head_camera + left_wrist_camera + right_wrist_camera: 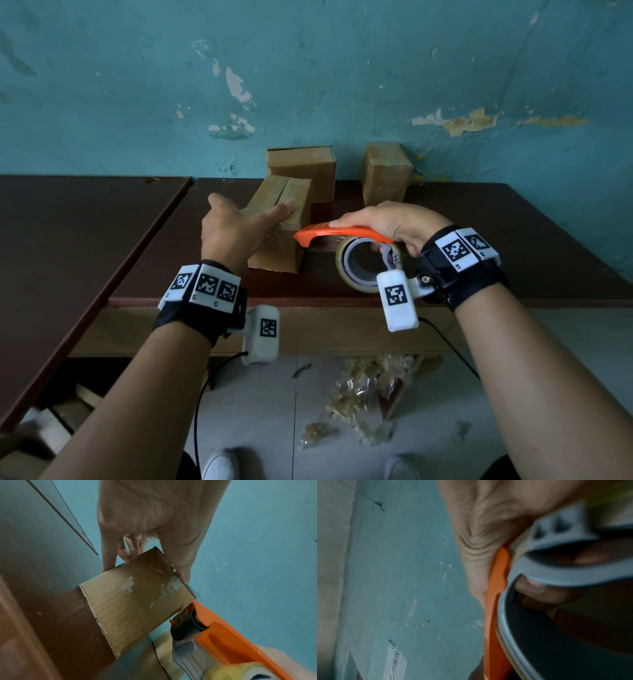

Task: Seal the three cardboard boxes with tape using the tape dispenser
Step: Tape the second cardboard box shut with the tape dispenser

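A long cardboard box (274, 255) (137, 601) lies on the dark brown table (496, 246) with one end toward me. My left hand (236, 226) (150, 513) presses on its top with straight fingers and the thumb spread out to the left. My right hand (387, 221) (488, 520) grips the orange tape dispenser (342, 234) (223, 635) (496, 601), which carries a roll of clear tape (342, 270). The dispenser's toothed front end touches the box's near right top edge. A second box (308, 168) and a third box (387, 171) stand behind, against the wall.
A teal wall with peeling paint (308, 85) runs along the table's back edge. Another dark table (68, 246) adjoins on the left. Crumpled clear tape (370, 394) litters the tiled floor below, near my shoes, and wooden scraps (54, 425) lie at lower left.
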Demonstrator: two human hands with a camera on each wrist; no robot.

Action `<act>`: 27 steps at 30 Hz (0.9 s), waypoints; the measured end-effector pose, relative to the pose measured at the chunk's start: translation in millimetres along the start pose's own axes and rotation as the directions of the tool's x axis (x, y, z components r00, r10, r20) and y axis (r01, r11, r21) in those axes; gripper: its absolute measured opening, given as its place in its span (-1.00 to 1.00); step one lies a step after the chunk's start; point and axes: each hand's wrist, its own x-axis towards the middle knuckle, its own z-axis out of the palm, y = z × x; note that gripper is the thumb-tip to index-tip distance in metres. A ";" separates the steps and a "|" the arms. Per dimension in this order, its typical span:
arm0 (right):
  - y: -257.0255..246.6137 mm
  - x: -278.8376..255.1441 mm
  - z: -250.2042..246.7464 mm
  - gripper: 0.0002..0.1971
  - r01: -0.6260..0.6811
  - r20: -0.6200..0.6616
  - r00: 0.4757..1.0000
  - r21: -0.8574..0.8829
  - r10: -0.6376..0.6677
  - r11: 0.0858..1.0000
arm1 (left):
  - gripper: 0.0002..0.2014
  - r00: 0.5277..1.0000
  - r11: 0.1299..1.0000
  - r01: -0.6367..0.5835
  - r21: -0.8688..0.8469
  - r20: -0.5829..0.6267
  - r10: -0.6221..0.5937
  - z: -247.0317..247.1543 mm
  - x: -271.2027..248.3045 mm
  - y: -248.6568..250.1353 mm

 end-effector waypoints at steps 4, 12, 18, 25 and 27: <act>0.7 1.9 1.5 -0.58 -0.005 0.151 0.989 0.091 -0.008 0.996 | 0.05 1.000 1.000 -0.002 -0.005 -0.001 0.002 0.3 -0.3 -1.1; 7.4 1.5 9.4 -0.62 -0.029 0.245 0.969 0.163 -0.012 0.986 | 0.03 1.000 1.000 -0.009 -0.008 0.003 0.009 -0.6 -1.1 0.0; 5.4 -8.8 -0.1 -0.62 -0.024 0.196 0.981 0.039 0.016 0.999 | 0.05 1.000 1.000 -0.014 -0.003 -0.009 0.014 -0.3 -0.3 -1.6; 22.5 2.1 -20.0 -0.45 0.068 -0.345 0.937 0.046 -0.048 0.997 | 0.12 0.999 0.999 0.031 -0.040 0.024 -0.030 -0.5 -0.2 -1.1; 25.8 7.7 -18.8 -0.57 0.069 -0.415 0.905 -0.068 -0.091 0.995 | 0.11 0.998 0.997 0.049 -0.067 0.031 -0.047 0.7 -1.4 0.6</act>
